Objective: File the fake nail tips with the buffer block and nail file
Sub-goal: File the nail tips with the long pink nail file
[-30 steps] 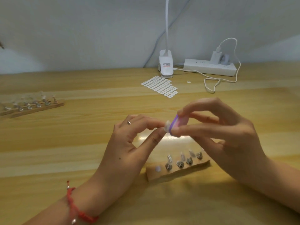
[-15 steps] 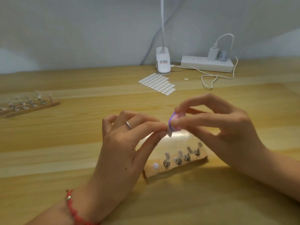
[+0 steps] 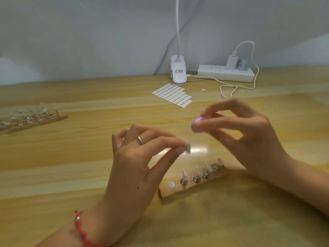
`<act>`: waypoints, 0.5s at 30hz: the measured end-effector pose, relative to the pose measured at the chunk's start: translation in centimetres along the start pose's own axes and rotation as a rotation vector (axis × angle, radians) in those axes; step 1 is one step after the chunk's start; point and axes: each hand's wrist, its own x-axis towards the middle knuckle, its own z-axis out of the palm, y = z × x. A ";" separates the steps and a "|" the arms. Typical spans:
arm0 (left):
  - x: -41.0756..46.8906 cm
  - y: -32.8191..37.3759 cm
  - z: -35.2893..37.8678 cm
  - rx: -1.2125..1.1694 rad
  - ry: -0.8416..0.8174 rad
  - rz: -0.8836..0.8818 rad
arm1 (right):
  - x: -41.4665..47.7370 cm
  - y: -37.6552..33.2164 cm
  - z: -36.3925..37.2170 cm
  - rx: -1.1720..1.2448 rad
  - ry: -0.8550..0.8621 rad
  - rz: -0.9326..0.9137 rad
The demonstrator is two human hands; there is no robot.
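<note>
Currently: nail tip (image 3: pixel 187 147) and buffer block (image 3: pixel 196 124) held apart
left hand (image 3: pixel 135 157) fingers pinch blurred tip; right hand (image 3: pixel 249 132) fingers clamp block, mostly hidden

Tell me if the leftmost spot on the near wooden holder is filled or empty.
Empty: only a white dot marks it on the near wooden holder, while four stands beside it carry clear tips.

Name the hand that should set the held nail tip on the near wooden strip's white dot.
Left. The left hand pinches the pale fake nail tip, nearest the white dot on the wooden strip; the right hand grips the purple buffer block.
</note>
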 end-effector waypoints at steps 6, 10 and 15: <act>0.4 -0.6 -0.2 -0.396 0.000 -0.360 | -0.5 -1.0 0.0 0.051 0.033 -0.075; 0.7 -0.7 -0.3 -0.644 -0.116 -0.500 | -1.3 -2.3 1.2 -0.084 -0.063 -0.257; 0.8 -1.0 -0.4 -0.752 -0.186 -0.551 | -0.3 -1.6 0.5 -0.201 -0.060 -0.282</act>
